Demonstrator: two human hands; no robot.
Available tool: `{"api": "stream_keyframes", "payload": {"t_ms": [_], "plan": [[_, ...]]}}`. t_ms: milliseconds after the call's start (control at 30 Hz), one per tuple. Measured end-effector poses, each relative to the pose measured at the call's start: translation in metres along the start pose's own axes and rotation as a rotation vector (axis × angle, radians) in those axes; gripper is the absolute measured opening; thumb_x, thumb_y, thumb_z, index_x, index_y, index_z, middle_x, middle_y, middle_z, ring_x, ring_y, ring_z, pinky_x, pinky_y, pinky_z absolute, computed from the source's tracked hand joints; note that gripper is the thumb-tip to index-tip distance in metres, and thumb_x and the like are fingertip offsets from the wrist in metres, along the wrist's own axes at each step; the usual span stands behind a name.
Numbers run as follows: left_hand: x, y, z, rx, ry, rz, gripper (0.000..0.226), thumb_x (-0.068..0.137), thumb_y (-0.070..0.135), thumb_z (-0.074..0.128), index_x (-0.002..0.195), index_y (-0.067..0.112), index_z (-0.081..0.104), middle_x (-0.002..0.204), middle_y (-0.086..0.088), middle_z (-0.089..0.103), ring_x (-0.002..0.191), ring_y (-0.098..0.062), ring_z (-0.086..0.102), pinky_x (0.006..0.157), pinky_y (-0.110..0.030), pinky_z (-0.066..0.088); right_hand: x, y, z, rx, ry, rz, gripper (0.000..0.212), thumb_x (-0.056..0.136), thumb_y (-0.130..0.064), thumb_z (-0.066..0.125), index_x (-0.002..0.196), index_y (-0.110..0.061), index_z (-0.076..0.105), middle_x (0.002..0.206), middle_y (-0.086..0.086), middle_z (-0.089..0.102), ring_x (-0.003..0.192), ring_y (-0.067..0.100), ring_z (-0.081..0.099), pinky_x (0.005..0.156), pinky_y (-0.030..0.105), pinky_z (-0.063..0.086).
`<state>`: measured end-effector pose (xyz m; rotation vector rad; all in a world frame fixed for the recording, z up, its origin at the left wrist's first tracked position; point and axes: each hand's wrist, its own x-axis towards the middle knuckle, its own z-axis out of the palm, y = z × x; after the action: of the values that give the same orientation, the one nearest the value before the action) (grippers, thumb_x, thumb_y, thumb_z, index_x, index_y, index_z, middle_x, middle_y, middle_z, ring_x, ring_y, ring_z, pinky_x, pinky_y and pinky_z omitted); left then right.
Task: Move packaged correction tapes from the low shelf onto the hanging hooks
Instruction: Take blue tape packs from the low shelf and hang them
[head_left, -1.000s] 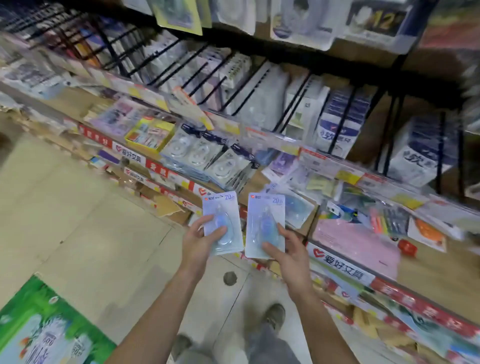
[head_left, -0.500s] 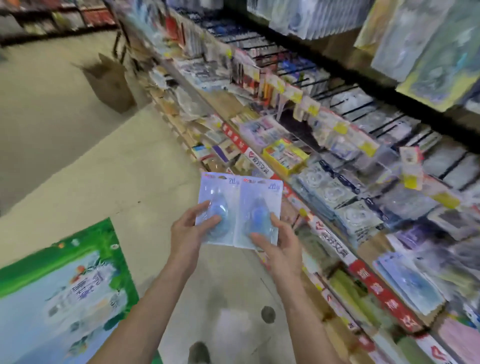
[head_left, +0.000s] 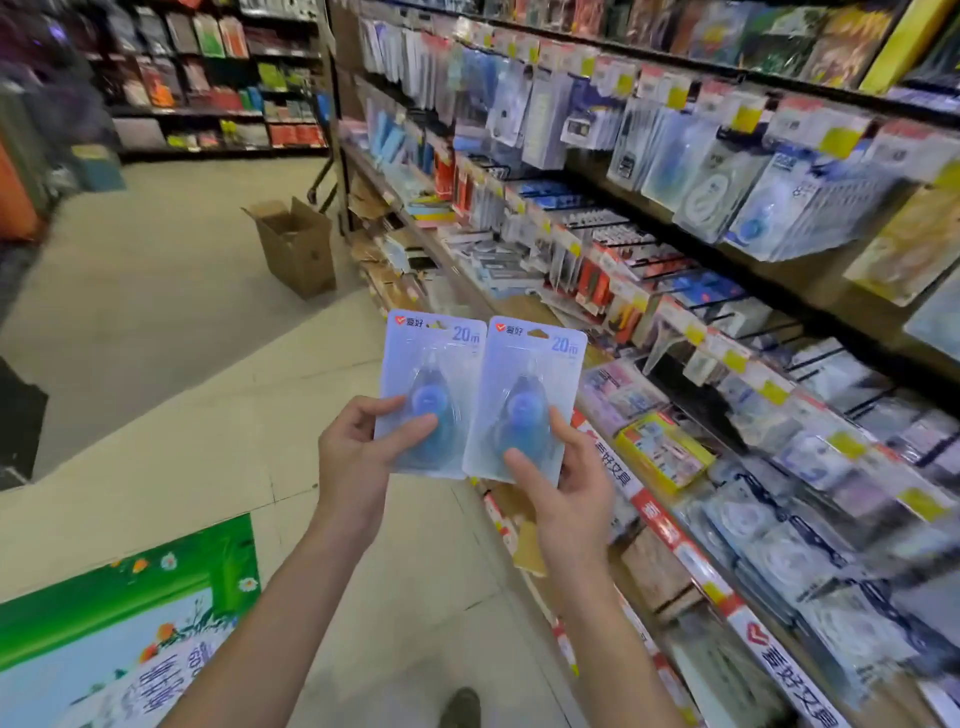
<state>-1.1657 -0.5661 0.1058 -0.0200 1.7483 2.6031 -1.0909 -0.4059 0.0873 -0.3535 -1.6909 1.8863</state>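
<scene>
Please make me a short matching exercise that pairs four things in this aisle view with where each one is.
Things:
1. left hand
2. right hand
3. cardboard box
4. yellow box

Places:
A. on the low shelf, right of the packs
B. holding the right-hand correction tape pack
C. open on the floor, up the aisle
D. holding the left-hand correction tape pack

Pairs: 1-D, 2-B, 3-C, 4-A
</scene>
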Motion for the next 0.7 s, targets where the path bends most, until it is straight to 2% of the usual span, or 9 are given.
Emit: {"api": "stream_keyframes", "payload": {"t_ms": [100,167,267,367,433,467,533,567,700], "plan": [[0.035,0.008,0.008,-0.011,-0.018,0.025,0.031,0.067,-0.003,0.084,0.080,0.013,0.061,0.079,0.009,0.074,0.078,-0.011,0.069,0.076,-0.028,0.052,0.032,0.001,0.021,0.026,-0.001,-0.035,0.046,0.077,-0.012,0.082,0.117,-0.025,0.065,0.124,-0.023,0.066,0.125,0.004,0.058,0.108,0.044,0.048],[0.062,0.011,0.013,-0.013,-0.016,0.043,0.029,0.069,-0.003,0.082,0.079,0.013,0.059,0.079,0.009,0.074,0.078,-0.011,0.070,0.074,-0.026,0.052,0.055,0.004,0.037,0.029,0.004,-0.049,0.047,0.075,-0.017,0.082,0.117,-0.029,0.065,0.124,-0.023,0.066,0.125,0.004,0.059,0.106,0.043,0.049],[0.108,0.014,0.021,-0.026,-0.017,0.075,0.031,0.064,0.003,0.084,0.077,0.013,0.058,0.081,0.006,0.074,0.080,-0.015,0.070,0.072,-0.025,0.053,0.093,0.014,0.060,0.053,-0.001,-0.070,0.049,0.072,-0.022,0.081,0.117,-0.035,0.064,0.124,-0.027,0.066,0.124,0.001,0.058,0.104,0.038,0.050],[0.163,0.018,0.032,-0.007,-0.046,0.088,0.042,0.050,0.009,0.093,0.068,0.018,0.056,0.081,0.005,0.073,0.081,-0.014,0.070,0.077,-0.028,0.051,0.141,0.025,0.082,0.082,0.010,-0.089,0.048,0.076,-0.012,0.080,0.115,-0.035,0.064,0.121,-0.030,0.066,0.122,-0.003,0.058,0.096,0.024,0.053],[0.206,0.026,0.045,0.016,-0.075,0.096,0.039,0.048,0.017,0.094,0.060,0.026,0.058,0.086,0.000,0.072,0.085,-0.018,0.069,0.081,-0.033,0.050,0.180,0.027,0.098,0.119,0.036,-0.089,0.048,0.078,-0.005,0.078,0.114,-0.034,0.065,0.122,-0.025,0.067,0.120,-0.005,0.059,0.088,0.019,0.055],[0.228,0.028,0.052,0.030,-0.080,0.107,0.036,0.048,0.020,0.093,0.058,0.027,0.060,0.087,-0.002,0.072,0.086,-0.019,0.068,0.082,-0.034,0.050,0.199,0.028,0.105,0.140,0.047,-0.087,0.047,0.077,-0.008,0.078,0.113,-0.034,0.065,0.124,-0.022,0.067,0.120,-0.003,0.059,0.090,0.024,0.055],[0.266,0.033,0.068,0.051,-0.087,0.124,0.031,0.049,0.019,0.091,0.058,0.030,0.063,0.085,0.001,0.072,0.086,-0.017,0.069,0.080,-0.032,0.051,0.232,0.029,0.117,0.130,0.086,-0.091,0.046,0.073,-0.020,0.080,0.114,-0.035,0.066,0.127,-0.022,0.066,0.125,0.004,0.058,0.103,0.043,0.051],[0.282,0.035,0.076,0.045,-0.099,0.130,0.032,0.048,0.020,0.092,0.060,0.030,0.065,0.087,0.001,0.073,0.087,-0.018,0.070,0.080,-0.033,0.051,0.247,0.027,0.123,0.125,0.097,-0.099,0.047,0.071,-0.024,0.080,0.114,-0.037,0.066,0.127,-0.023,0.066,0.126,0.006,0.058,0.105,0.047,0.049],[0.334,0.035,0.107,-0.010,-0.163,0.132,0.034,0.043,0.029,0.091,0.070,0.031,0.070,0.100,-0.008,0.075,0.097,-0.028,0.069,0.088,-0.046,0.051,0.296,0.022,0.134,0.165,0.143,-0.135,0.046,0.075,-0.014,0.078,0.114,-0.034,0.065,0.124,-0.020,0.068,0.121,0.006,0.061,0.105,0.046,0.050]]}}
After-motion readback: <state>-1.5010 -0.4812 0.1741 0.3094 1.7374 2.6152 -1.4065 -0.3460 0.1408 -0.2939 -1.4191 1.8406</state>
